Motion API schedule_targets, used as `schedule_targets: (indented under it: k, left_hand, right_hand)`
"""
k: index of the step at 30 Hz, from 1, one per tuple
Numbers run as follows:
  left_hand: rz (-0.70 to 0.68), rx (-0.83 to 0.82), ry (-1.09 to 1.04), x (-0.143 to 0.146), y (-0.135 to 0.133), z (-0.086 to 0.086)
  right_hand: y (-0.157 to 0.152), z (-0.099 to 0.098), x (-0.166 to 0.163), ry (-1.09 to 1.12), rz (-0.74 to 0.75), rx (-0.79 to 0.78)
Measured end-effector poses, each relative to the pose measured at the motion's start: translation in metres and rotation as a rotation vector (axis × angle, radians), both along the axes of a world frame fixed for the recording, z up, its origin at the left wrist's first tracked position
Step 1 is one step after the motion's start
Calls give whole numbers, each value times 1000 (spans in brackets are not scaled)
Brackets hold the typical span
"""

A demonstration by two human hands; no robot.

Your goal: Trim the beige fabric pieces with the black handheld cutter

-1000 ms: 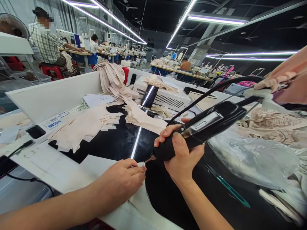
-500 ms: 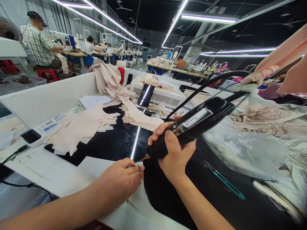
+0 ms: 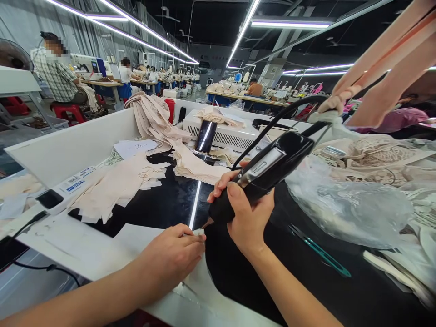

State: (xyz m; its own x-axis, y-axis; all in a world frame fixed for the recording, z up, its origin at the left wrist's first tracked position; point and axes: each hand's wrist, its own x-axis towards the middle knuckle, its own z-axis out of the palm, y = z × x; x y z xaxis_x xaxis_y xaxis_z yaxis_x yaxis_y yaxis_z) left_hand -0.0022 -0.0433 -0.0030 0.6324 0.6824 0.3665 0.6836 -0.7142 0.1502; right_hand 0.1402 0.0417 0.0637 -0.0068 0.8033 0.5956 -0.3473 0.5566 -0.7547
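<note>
The two hands are apart but near each other over the counter (image 3: 235, 272), which is white along its near edge and glossy black under the right hand. The left hand (image 3: 180, 254) pinches a small white scrap (image 3: 198, 232) between its fingertips. The right hand (image 3: 250, 213) is clamped around a black power tool (image 3: 289, 145), tilted, its thin metal tip (image 3: 207, 222) at the scrap. Knotted peach cloth (image 3: 378, 77) hangs by its upper end.

A paper sheet (image 3: 132, 231) lies just beyond the left hand. Right of the right hand I see teal snips (image 3: 329, 260) and a clear plastic bag (image 3: 350, 213), with lacy fabric (image 3: 381, 150) heaped beyond. Cut cloth pieces (image 3: 116, 186) fan out past the left hand; straight beyond both hands, a dark phone (image 3: 206, 136) leans on a vented white box (image 3: 225, 136).

Farther off, someone in a checked shirt (image 3: 56, 81) sits on a red stool (image 3: 68, 111), and rows of sewing tables run back under strip lights (image 3: 291, 24).

Beside the fanned pieces, a white label (image 3: 80, 181) carries blue print I can't read. A distant pillar bears a yellow triangle sign (image 3: 274, 70).
</note>
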Motion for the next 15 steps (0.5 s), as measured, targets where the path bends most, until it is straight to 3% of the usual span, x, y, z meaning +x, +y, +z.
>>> schedule_targets:
  k: [5, 10, 15]
  left_hand:
    - [88, -54, -110, -21, 9, 4]
    - [216, -29, -74, -50, 22, 7]
    - [137, 79, -78, -44, 11, 11]
  right_hand:
    - [-2, 15, 12, -161, -139, -3]
    - [-11, 14, 24, -54, -100, -52]
    - [-19, 5, 29, -37, -75, -12]
